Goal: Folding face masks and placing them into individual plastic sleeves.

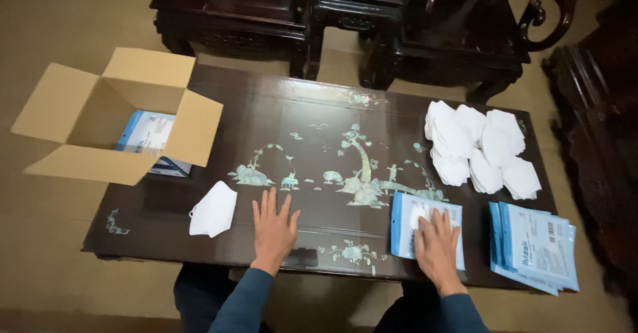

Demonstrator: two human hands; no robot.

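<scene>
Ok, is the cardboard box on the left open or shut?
Open. The cardboard box lies on its side with all its flaps spread outward, and a blue and white packet shows inside.

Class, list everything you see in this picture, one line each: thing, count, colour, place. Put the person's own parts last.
Table: one, dark with pale inlaid pictures, centre.
Cardboard box: one, brown, open, on the table's left end, blue and white packs inside.
Single mask: one, white, near the front edge, left of the left hand.
Mask pile: several stacks, white, right rear of table.
Pouch: one, blue and white, under the right hand.
Pouch stack: count unclear, blue and white, front right corner.
Chairs: two, dark wood, behind table.
Side stand: one, dark, between chairs.
Left hand: flat on table, empty.
Right hand: flat on pouch.
</scene>
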